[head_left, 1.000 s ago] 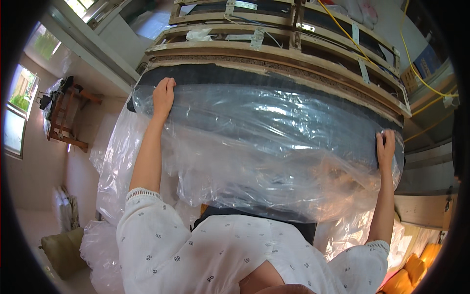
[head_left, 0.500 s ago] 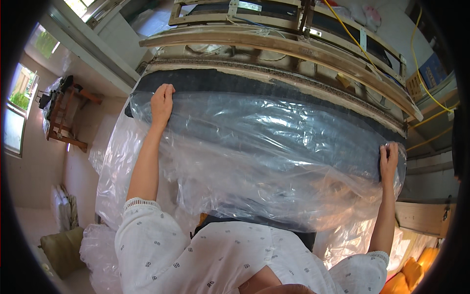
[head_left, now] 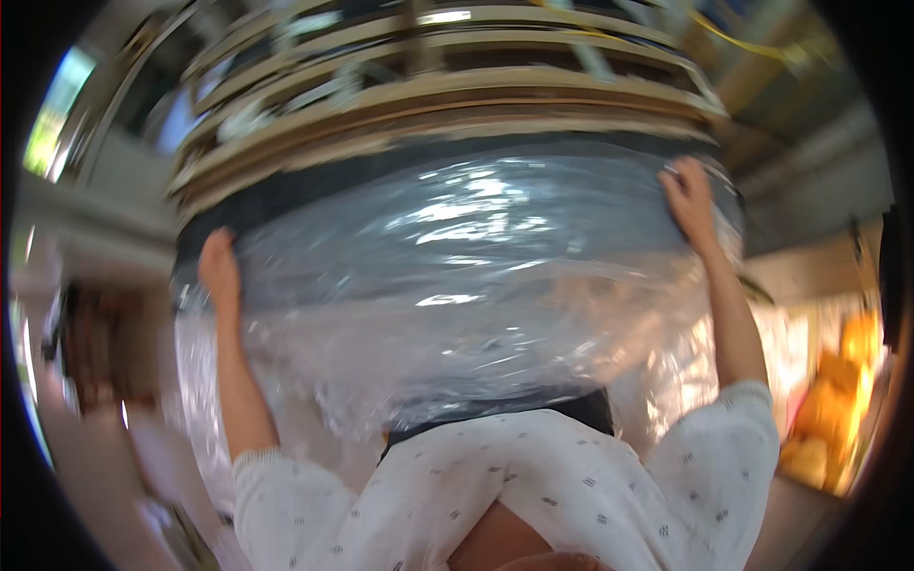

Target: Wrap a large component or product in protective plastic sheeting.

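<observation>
A wide clear plastic sheet [head_left: 457, 295] lies spread over a dark, flat fabric-like panel [head_left: 333, 186] in front of me. My left hand [head_left: 220, 266] is closed on the sheet's left side, with its fingers curled at the panel's left end. At the far right corner, my right hand [head_left: 693, 200] pinches the sheet, the arm stretched forward. Between the hands the plastic looks fairly taut and shiny; its near part hangs wrinkled down toward my body. Motion blur softens both hands' fingertips.
Behind the panel stands a slatted wooden frame [head_left: 457, 86]. A yellow cord [head_left: 733, 38] hangs at the far right. Orange-yellow bundles [head_left: 828, 409] sit low on the right. A brown wooden piece of furniture [head_left: 105, 343] stands by the left wall.
The view has turned, so the frame and panel now lie more level. My right hand appears farther up and my left lower and farther left. Both still grip the sheet.
</observation>
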### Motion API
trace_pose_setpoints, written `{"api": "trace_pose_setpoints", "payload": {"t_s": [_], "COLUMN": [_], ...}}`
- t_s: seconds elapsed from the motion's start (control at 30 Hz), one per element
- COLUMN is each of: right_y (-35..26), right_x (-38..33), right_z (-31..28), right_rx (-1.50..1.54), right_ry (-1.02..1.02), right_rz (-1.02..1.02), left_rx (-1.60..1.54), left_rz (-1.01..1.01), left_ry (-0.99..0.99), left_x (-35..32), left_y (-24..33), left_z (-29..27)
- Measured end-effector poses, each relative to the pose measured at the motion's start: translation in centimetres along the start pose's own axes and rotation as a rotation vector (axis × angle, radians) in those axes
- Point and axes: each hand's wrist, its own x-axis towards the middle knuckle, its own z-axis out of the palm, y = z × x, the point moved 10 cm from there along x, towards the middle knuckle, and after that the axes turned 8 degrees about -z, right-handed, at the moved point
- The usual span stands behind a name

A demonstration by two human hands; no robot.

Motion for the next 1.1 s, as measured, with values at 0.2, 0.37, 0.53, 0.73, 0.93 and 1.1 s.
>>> {"api": "trace_pose_setpoints", "payload": {"t_s": [0.2,0.37,0.53,0.73,0.93,1.1], "right_y": [3.1,2.3,2.6,3.3,2.5,3.9], "right_x": [-1.8,-2.0,-2.2,-2.7,-3.0,-3.7], "right_z": [-0.1,-0.7,-0.6,-0.7,-1.4,-0.1], "right_rx": [0.000,-0.019,-0.023,-0.052,-0.085,-0.054], "right_ry": [0.050,0.072,0.092,0.126,0.169,0.109], "right_rz": [0.019,0.004,0.013,0.055,0.030,0.099], "left_rx": [-0.048,-0.020,0.015,0.064,-0.180,-0.707], "left_rz": [0.015,0.014,0.059,0.116,0.330,0.761], "left_ry": [-0.100,-0.050,-0.048,-0.068,-0.099,0.176], "left_x": [-0.7,-0.6,-0.1,0.9,0.8,-7.3], "left_y": [2.8,2.8,2.0,0.9,20.3,40.1], "left_z": [0.7,0.1,0.2,1.6,-2.7,-15.9]}}
